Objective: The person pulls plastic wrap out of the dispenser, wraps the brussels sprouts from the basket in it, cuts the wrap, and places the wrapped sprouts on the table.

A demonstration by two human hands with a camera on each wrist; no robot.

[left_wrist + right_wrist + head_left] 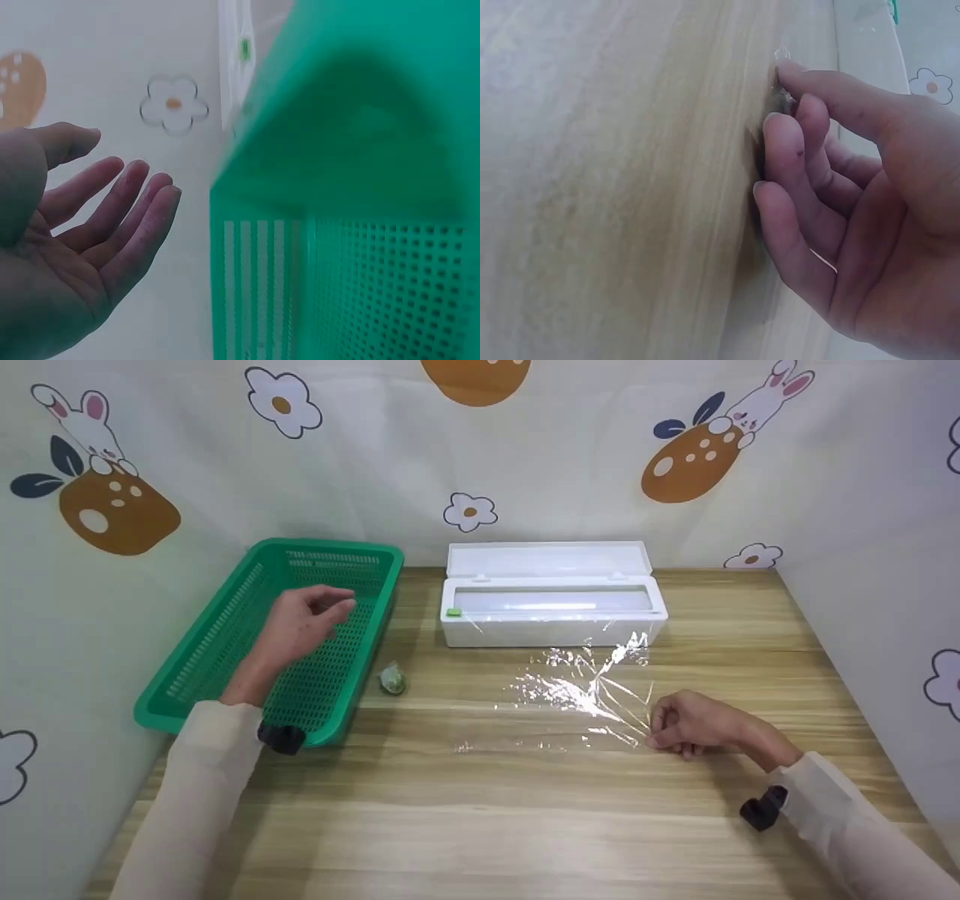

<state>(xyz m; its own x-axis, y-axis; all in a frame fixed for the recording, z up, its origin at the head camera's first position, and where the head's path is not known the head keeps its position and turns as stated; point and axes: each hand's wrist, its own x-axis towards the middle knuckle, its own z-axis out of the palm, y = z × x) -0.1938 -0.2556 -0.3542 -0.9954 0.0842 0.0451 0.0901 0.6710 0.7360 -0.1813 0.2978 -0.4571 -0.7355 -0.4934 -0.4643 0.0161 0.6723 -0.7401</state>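
Observation:
My right hand (pixel 694 724) pinches a corner of the clear plastic wrap (pixel 577 697) between thumb and fingers. The wrap stretches from the front of a white dispenser box (pixel 555 631) across the table, creased and shiny near that corner. Over the green basket (pixel 365 660) hovers my left hand (pixel 304 622), its fingers loosely bent. In the left wrist view the left palm (pixel 75 277) shows nothing in it. A small green item (pixel 391 679), seemingly wrapped in film, lies on the table just right of the basket; its kind is unclear.
The dispenser's lid (pixel 547 559) stands raised at the back, and a small green slider (pixel 454 613) sits at its left front edge. A patterned curtain (pixel 360 472) encloses the wooden table (pixel 480 825) at the back and sides.

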